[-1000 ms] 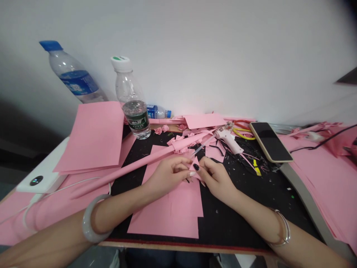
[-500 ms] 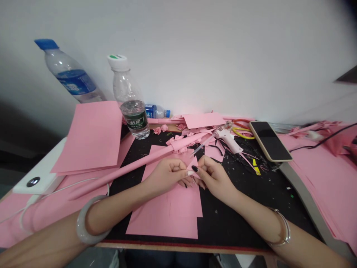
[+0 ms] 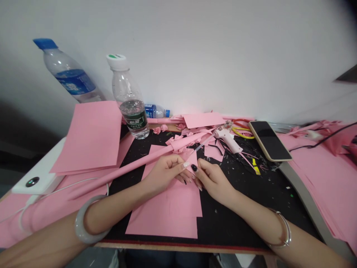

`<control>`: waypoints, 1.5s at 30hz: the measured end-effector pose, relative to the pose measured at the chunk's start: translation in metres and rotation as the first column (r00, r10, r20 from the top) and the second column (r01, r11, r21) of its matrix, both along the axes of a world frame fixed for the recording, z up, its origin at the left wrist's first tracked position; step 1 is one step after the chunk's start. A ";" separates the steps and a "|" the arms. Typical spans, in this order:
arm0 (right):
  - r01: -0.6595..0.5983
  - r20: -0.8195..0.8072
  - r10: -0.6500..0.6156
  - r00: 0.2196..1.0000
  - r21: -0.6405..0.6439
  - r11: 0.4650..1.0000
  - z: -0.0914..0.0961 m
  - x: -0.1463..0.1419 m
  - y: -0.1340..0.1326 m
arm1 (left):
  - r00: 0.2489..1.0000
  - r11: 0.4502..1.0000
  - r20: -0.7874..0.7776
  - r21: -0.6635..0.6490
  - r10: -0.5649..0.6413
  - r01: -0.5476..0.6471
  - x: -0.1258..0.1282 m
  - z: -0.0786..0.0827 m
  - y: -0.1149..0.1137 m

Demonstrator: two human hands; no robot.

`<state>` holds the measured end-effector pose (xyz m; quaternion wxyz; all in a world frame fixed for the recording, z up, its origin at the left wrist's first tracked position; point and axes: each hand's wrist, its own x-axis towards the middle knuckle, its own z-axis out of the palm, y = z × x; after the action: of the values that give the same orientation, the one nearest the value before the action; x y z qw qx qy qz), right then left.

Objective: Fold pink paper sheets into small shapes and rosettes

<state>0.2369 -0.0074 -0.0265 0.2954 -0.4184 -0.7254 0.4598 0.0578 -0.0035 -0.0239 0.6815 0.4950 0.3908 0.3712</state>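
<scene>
My left hand and my right hand meet over the middle of the mat, thumbs on top. Between them they pinch a small folded piece of pink paper, its point facing away from me. The fingers hide most of the fold. Under the hands lie flat pink sheets. Just beyond my fingertips a white glue gun rests on its side. A long rolled pink paper tube slants past my left hand.
A water bottle with a white cap stands back left, near a blue-capped bottle. A phone lies at right beside wires and stacked pink paper. A white device with a cable sits at left, partly beneath pink sheets.
My left thumb has shifted slightly up and left, away from the right thumb. The paper between my hands has changed angle and shows less. The other things stay in place.
</scene>
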 end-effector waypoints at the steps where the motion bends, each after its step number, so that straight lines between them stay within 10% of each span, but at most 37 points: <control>1: -0.014 0.016 0.014 1.000 0.006 1.000 0.002 0.000 0.000 | 1.000 1.000 0.015 -0.005 0.005 -0.005 0.000 0.000 0.000; 11: -0.047 -0.207 0.004 0.978 -0.204 0.978 -0.001 0.001 0.002 | 0.997 0.999 0.075 -0.036 -0.002 0.004 0.002 -0.001 0.001; 22: -0.091 -0.085 0.082 0.993 -0.108 0.990 0.000 0.002 0.004 | 0.999 0.998 -0.039 0.059 -0.006 0.008 0.003 0.004 -0.001; 29: 0.016 -0.316 -0.084 0.945 -0.212 0.977 0.000 0.001 0.005 | 0.977 0.966 -0.203 0.233 -0.064 0.111 0.004 0.009 -0.008; 36: 0.109 -0.314 -0.186 0.931 -0.249 0.962 -0.003 -0.001 0.005 | 0.989 0.989 -0.074 0.059 -0.130 0.135 0.006 0.005 -0.007; 45: 0.215 -0.174 -0.211 0.962 0.004 0.977 -0.003 0.001 0.006 | 0.983 0.986 -0.155 0.120 -0.099 0.118 0.005 -0.001 -0.004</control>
<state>0.2378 -0.0016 -0.0291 0.4096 -0.4490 -0.6530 0.4519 0.0624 -0.0074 -0.0252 0.6367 0.5847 0.3880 0.3198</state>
